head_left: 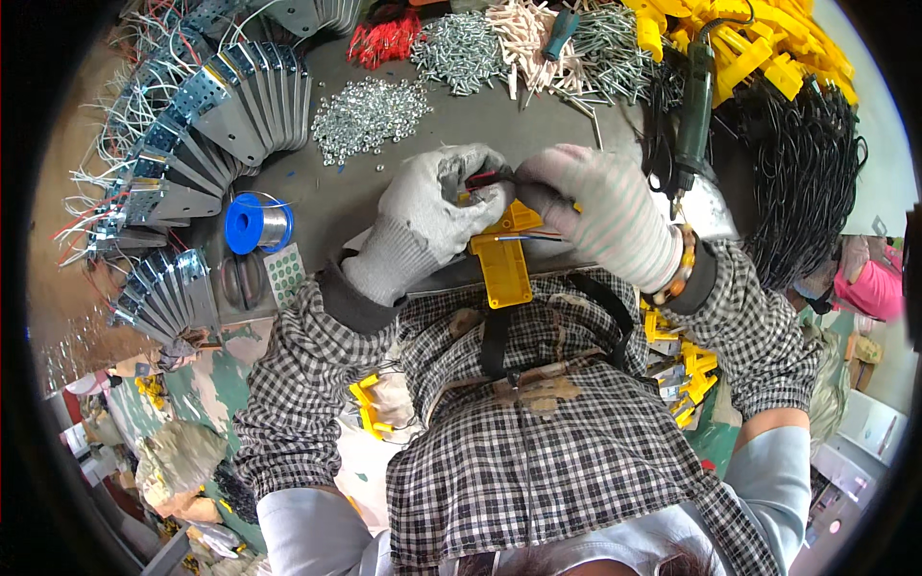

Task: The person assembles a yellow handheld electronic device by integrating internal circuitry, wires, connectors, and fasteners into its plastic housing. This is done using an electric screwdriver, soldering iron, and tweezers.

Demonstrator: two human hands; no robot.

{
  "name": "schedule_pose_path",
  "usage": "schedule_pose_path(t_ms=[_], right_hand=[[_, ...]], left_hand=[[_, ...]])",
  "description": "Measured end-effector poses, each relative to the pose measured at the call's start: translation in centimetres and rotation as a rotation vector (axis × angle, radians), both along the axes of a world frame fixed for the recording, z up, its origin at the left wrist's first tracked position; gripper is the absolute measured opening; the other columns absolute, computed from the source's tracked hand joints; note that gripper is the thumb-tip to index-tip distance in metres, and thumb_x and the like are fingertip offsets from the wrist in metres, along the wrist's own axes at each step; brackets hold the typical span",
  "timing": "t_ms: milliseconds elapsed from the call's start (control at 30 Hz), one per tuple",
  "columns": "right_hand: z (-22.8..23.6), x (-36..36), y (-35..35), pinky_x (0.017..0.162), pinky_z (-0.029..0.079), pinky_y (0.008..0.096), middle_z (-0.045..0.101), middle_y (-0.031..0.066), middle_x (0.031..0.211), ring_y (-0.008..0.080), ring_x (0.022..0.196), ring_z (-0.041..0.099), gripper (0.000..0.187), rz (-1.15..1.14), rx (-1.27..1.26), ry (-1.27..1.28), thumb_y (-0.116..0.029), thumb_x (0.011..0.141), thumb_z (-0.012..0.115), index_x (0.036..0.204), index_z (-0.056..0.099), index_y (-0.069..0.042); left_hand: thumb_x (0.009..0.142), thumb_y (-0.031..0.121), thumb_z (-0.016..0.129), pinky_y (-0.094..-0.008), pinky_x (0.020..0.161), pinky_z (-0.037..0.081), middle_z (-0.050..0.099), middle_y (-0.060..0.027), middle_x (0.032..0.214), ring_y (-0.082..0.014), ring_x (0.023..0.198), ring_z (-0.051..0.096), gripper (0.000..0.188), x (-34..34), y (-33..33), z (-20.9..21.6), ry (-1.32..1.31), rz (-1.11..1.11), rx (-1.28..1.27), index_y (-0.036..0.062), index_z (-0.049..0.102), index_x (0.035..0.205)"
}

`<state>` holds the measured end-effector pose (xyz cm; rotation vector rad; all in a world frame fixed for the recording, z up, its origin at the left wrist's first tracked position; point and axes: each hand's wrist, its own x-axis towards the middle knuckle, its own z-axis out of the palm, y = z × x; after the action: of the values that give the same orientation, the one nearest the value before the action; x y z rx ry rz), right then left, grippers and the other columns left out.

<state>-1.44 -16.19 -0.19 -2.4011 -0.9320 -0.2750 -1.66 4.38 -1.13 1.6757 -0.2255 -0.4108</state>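
My left hand (437,206), in a grey-white knit glove, is closed with thumb and fingers around a small black-and-red piece (488,179), maybe a wire end. My right hand (605,213), in a striped white glove, pinches the black end of the same piece; its fingertips are partly hidden. Just below both hands is a yellow plastic housing (503,271) with a handle-like part pointing toward me. Thin wires (526,237) cross it near my right fingers. What supports the housing is hidden by my hands.
Metal plates with wires (230,115) line the left, near a blue solder spool (257,224) and scissors (242,281). Nuts (370,117), screws (459,53) and red parts (382,40) lie at the back. A green electric screwdriver (693,115), black cables (802,182) and yellow housings (759,48) are right.
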Motion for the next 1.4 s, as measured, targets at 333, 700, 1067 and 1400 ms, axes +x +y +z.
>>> schedule_pose_path(t_ms=[333,700,1067,1400], right_hand=[[0.9,0.4,-0.1,0.059,0.052,0.0327,0.067,0.0149,0.08,0.0291,0.064,0.063,0.021,-0.039,0.02,0.223,-0.02,0.088,0.061,0.097,0.065,-0.001],[0.9,0.3,0.0,0.056,0.052,0.0348,0.067,0.0124,0.079,0.0358,0.066,0.065,0.025,-0.026,-0.2,-0.079,-0.016,0.081,0.067,0.099,0.065,0.001],[1.7,1.5,0.0,0.065,0.053,0.0387,0.067,0.0183,0.082,0.035,0.071,0.065,0.021,-0.002,0.062,0.338,-0.021,0.085,0.067,0.091,0.067,-0.001],[1.4,-1.0,2.0,0.07,0.052,0.0415,0.06,0.0136,0.092,0.0345,0.083,0.063,0.019,0.023,-0.025,0.103,-0.019,0.078,0.07,0.089,0.062,-0.005]], left_hand=[[0.085,0.017,0.066,-0.0291,0.078,0.048,0.06,-0.0006,0.073,-0.0144,0.071,0.058,0.013,1.5,0.4,-0.1,-0.38,-0.116,0.206,0.0038,0.064,0.086],[0.086,0.006,0.061,-0.0239,0.076,0.05,0.066,-0.0019,0.079,-0.0057,0.084,0.061,0.012,2.2,0.4,-0.2,0.143,-0.166,-0.11,0.0031,0.067,0.096],[0.09,0.006,0.06,-0.0159,0.062,0.041,0.053,0.0069,0.079,-0.0021,0.068,0.046,0.009,1.9,0.4,-0.2,0.06,-0.189,0.024,0.0021,0.062,0.098],[0.093,0.011,0.06,-0.0188,0.066,0.045,0.059,-0.0017,0.079,-0.0043,0.071,0.054,0.012,1.2,2.5,-1.3,-0.047,0.02,0.245,-0.0004,0.061,0.097]])
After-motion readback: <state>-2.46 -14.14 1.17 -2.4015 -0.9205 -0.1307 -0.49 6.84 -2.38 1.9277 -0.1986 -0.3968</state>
